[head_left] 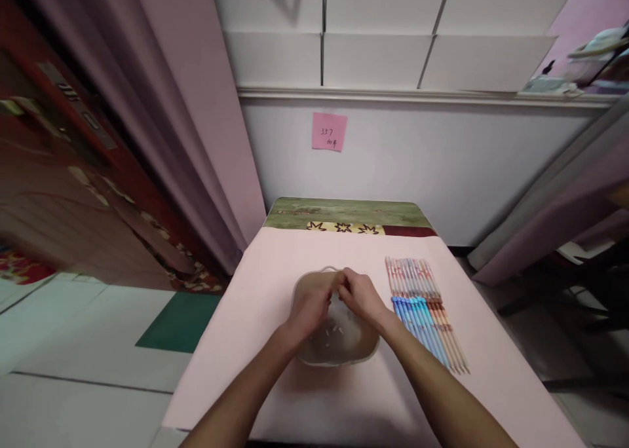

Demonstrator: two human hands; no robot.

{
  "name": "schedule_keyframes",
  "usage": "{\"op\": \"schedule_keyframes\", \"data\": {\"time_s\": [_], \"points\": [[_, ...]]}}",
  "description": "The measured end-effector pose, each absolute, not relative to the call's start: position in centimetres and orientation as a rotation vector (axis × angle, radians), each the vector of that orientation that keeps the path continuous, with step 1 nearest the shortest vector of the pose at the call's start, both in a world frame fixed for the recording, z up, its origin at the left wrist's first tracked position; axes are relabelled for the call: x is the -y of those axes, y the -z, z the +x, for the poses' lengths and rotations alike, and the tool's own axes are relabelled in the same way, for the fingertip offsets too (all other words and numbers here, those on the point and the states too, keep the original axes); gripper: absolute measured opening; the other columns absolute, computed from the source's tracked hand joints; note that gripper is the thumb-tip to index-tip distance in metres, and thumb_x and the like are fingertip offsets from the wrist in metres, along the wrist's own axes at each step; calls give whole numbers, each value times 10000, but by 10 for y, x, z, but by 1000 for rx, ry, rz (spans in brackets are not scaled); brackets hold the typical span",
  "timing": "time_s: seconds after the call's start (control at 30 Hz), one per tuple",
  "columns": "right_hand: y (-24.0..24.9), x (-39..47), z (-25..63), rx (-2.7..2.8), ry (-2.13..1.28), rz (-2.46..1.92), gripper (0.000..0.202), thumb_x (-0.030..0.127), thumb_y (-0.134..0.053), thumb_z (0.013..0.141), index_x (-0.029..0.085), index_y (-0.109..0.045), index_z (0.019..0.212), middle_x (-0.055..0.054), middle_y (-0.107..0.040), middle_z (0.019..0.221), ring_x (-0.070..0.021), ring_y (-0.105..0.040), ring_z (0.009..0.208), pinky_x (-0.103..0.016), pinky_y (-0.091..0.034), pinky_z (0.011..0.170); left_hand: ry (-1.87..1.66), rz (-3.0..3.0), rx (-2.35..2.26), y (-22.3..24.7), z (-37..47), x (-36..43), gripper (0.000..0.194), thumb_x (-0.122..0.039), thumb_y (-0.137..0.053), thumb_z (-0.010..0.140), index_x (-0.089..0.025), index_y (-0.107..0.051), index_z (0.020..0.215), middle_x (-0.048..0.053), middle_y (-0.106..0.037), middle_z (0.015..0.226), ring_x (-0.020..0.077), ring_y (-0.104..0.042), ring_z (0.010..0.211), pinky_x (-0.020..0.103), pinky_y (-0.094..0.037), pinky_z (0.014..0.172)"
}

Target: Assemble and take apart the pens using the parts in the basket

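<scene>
A pale translucent plastic basket [339, 356] with a wavy rim and a handle loop stands on the pink-covered table. Several small white bits [334, 330] lie on its bottom. Above it, my left hand [313, 304] is closed, with its fingers close to those of my right hand. My right hand [360, 295] is closed too, its thumb and fingers pinched together over the basket. Whatever is between the fingers is too small or hidden to make out.
Right of the basket lie two rows of pens: a pale upper row [413, 278] and a blue and brown lower row [422, 330]. The pink cover [236, 343] leaves a green patterned strip [344, 209] at the back. A pink note [329, 132] hangs on the wall behind.
</scene>
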State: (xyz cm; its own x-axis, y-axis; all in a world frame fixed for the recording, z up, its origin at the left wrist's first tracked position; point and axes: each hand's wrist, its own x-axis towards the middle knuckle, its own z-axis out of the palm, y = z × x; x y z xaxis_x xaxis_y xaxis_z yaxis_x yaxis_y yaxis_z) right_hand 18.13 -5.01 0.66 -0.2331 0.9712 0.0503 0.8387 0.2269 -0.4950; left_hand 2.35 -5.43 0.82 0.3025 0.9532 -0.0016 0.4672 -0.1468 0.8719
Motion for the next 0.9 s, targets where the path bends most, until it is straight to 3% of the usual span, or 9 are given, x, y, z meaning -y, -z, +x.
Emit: {"op": "schedule_keyframes", "data": {"time_s": [0.07, 0.13, 0.27, 0.43, 0.6, 0.77, 0.9], "points": [[-12, 64, 186, 1668, -973, -1375, 96, 256, -518, 882, 171, -561, 900, -1, -657, 687, -139, -643, 634, -233, -496, 596, -791, 1644, -1208, -16, 20, 64, 40, -201, -577, 756, -185, -588, 721, 11, -634, 634, 171, -597, 581, 298, -477, 604], [-16, 78, 186, 1248, -1278, -1128, 187, 331, -652, 802, 174, -572, 866, 28, -636, 627, -128, -627, 572, -230, -497, 561, -895, 1311, -1077, -24, 20, 76, 112, -284, -608, 775, -175, -579, 785, 13, -655, 664, 145, -593, 545, 275, -485, 555], [-28, 99, 180, 976, -1471, -969, 268, 353, -756, 718, 161, -645, 868, 3, -682, 670, -123, -642, 598, -234, -518, 590, -1037, 913, -976, -43, 22, 96, 227, -287, -717, 719, -131, -628, 857, 49, -704, 708, 136, -635, 602, 265, -521, 619], [-44, 111, 176, 1034, -1390, -962, 236, 348, -730, 759, 169, -667, 899, -24, -710, 747, -136, -667, 670, -250, -541, 651, -1121, 858, -984, -61, 22, 106, 209, -249, -751, 696, -120, -687, 848, 51, -723, 723, 130, -654, 624, 243, -532, 642], [-51, 119, 173, 1139, -1216, -1035, 314, 316, -737, 755, 195, -587, 1003, -21, -702, 796, -157, -679, 741, -259, -541, 682, -1148, 925, -1002, -65, 19, 109, 174, -230, -754, 689, -133, -709, 827, 20, -702, 644, 117, -640, 597, 222, -519, 625], [-54, 124, 171, 1247, -1081, -1105, 263, 293, -688, 799, 205, -550, 1005, -30, -705, 810, -162, -690, 746, -255, -548, 672, -1157, 1018, -1015, -69, 17, 111, 153, -227, -739, 697, -136, -696, 812, 12, -685, 635, 117, -632, 608, 223, -512, 626], [-55, 126, 170, 1382, -918, -1141, 197, 269, -646, 831, 217, -555, 998, -26, -721, 822, -161, -703, 765, -252, -558, 688, -1186, 1059, -1017, -75, 16, 112, 315, -210, -738, 687, -163, -643, 984, -12, -679, 698, 118, -630, 622, 242, -518, 644]]}}
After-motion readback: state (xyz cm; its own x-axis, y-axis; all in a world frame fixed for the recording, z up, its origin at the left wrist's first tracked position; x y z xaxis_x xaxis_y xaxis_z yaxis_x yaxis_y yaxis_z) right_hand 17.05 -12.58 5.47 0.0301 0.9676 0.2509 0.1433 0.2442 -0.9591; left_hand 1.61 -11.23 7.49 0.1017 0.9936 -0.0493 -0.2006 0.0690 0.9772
